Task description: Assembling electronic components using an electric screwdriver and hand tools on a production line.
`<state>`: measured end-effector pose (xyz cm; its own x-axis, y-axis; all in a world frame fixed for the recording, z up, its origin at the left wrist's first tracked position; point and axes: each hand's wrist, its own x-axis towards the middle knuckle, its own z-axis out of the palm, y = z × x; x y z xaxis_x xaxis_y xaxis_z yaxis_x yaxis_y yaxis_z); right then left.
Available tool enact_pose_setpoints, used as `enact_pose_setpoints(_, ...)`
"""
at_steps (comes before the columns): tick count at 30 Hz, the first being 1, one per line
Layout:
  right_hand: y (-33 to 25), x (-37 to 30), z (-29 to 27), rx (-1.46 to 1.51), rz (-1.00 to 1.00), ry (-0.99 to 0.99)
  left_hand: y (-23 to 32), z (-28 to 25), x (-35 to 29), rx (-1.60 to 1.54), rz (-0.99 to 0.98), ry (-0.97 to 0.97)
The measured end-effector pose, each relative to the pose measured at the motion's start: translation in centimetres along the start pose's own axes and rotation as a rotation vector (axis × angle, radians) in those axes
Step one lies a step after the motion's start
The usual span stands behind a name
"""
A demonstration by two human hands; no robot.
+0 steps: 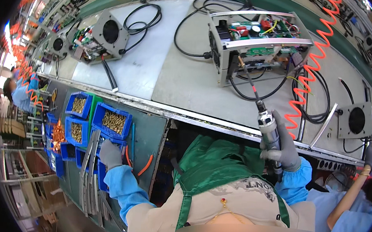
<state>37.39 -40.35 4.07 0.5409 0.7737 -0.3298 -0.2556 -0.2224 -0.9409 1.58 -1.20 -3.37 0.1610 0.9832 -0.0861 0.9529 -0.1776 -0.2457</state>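
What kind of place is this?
It looks like a factory workshop where electrical machines get built. A long bench carries open machines showing circuit boards, blue bins hold little brass-coloured parts, and the right hand holds what looks like a power screwdriver.

Single wide fisheye view, left one of head-worn pair, upright, facing down and forward past wearer's beige-shirted chest [205,199]. Gray-gloved left hand [111,154] and gray-gloved right hand [286,147] near lens, with green cloth apron [217,163] between them, seen from above. Flat pale-gray workbench [179,86] beyond hands, farther off; its long metal front edge [186,118] bowed by lens. Coverage runs well past both hands sideways.
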Motion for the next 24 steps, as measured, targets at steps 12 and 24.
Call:
enact_pose_setpoints(12,-2.3,0.5,-0.9,0.004,-0.111,0.025,0.7,-0.8,-0.3,0.001,-0.043,0.000)
enact_pose_setpoints(24,-7.4,-1.4,3.3,0.464,0.109,0.034,0.9,-3.4,-1.4,-0.629,0.081,0.542)
